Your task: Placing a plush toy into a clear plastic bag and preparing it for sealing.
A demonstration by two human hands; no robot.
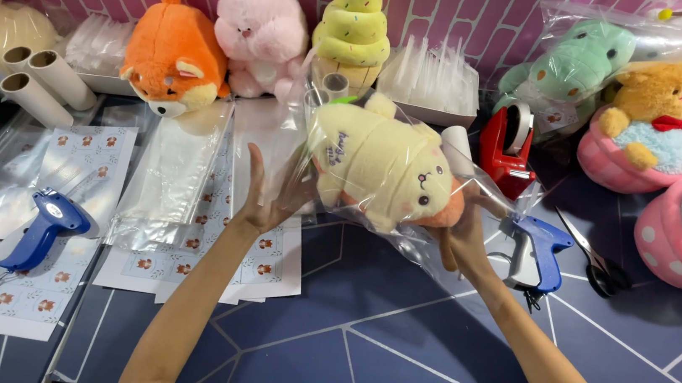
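A pale yellow plush toy (377, 166) with an orange underside sits inside a clear plastic bag (404, 236) held above the dark blue table (358, 345). My right hand (465, 230) grips the toy and bag from below at the right end. My left hand (269, 192) is spread flat, fingers apart, pressing against the bag's left side.
Plush toys line the back wall: an orange fox (174, 51), a pink rabbit (259, 27), a yellow ice-cream shape (353, 28). Clear bags (170, 173) and printed cards (63, 179) lie left. Two blue tagging guns (45, 232) (542, 251), a red tape dispenser (506, 150) and scissors (595, 260) sit nearby.
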